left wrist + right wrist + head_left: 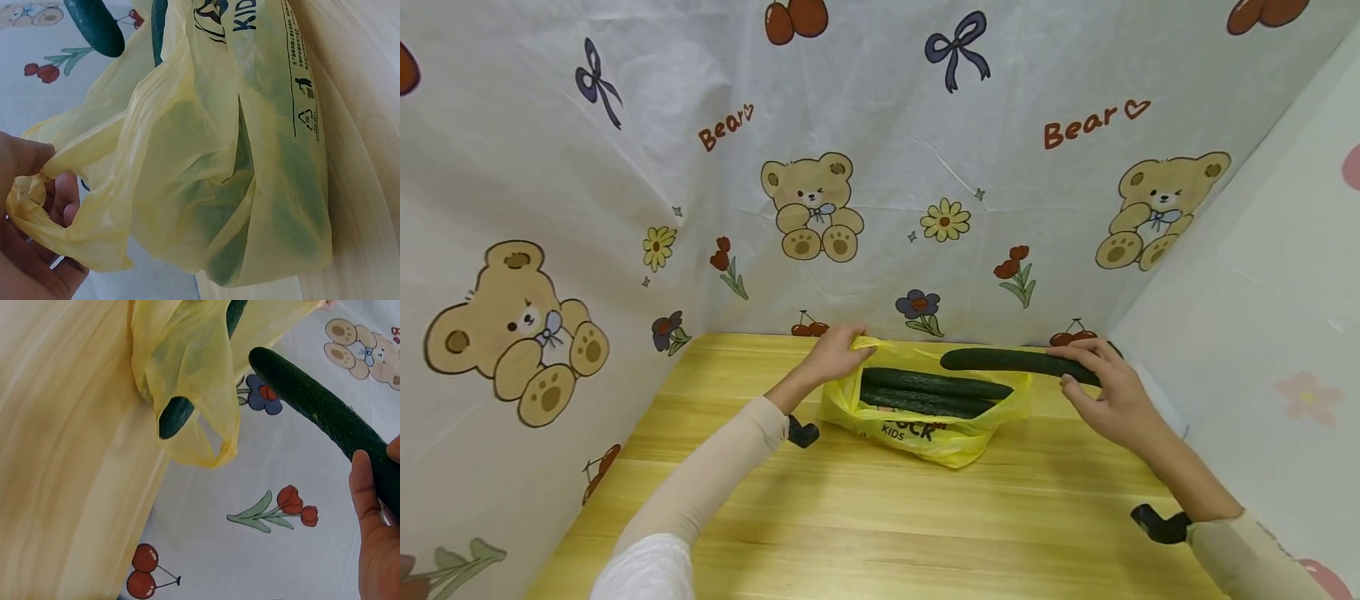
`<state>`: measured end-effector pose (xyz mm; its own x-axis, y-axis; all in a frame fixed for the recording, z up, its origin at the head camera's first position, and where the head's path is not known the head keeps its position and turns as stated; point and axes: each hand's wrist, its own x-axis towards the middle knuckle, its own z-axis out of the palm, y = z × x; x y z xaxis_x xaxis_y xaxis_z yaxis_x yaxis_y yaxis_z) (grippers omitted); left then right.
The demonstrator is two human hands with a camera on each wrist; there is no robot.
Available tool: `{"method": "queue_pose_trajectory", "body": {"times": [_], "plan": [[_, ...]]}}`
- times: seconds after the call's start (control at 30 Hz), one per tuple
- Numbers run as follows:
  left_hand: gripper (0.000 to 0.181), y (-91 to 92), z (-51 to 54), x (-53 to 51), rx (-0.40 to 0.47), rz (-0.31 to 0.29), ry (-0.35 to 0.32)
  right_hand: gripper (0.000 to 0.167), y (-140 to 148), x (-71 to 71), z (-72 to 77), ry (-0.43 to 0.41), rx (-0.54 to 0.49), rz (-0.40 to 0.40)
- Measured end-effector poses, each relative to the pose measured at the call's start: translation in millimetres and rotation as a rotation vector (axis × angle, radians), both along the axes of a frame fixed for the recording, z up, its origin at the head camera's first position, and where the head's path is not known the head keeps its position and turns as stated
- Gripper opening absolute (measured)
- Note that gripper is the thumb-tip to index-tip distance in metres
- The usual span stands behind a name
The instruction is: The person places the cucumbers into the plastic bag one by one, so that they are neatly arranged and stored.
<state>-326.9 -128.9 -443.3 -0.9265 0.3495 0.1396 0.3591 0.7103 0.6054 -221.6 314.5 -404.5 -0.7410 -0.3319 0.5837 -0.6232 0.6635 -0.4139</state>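
A yellow plastic bag (955,450) lies on its side on the wooden table, its mouth spread upward. Inside it rest dark green cucumbers (936,383), and more green shows through the film in the left wrist view. My left hand (833,354) grips the bag's left handle, with the thin plastic (94,219) bunched between thumb and fingers. In my right hand (1112,396) is another cucumber (319,403), pinched near its right end between thumb and fingers. That cucumber hangs roughly level above the bag's right side, apart from the cucumbers inside.
The table (880,525) is light striped wood. Behind it and at the left hangs a white sheet (880,292) printed with bears, flowers and cherries. A pale panel (1262,333) with pink shapes stands close on the right.
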Motion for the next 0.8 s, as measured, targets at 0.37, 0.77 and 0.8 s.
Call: {"method": "queue_pose_trajectory", "body": {"times": [0.37, 0.77, 0.8], "plan": [[0.015, -0.1, -2.3, 0.8, 0.011, 0.003, -0.006, 0.042, -30, -6.0, -11.7, -0.049, 0.029, 0.053], [0.014, -2.4, -4.9, 2.8, 0.016, -0.011, 0.007, 0.039, -84, -16.2, -22.1, -0.138, 0.047, 0.156], [0.014, -2.3, -5.2, 2.9, 0.015, -0.011, 0.005, 0.039, -89, -17.5, -23.4, -0.144, 0.043, 0.158]]}}
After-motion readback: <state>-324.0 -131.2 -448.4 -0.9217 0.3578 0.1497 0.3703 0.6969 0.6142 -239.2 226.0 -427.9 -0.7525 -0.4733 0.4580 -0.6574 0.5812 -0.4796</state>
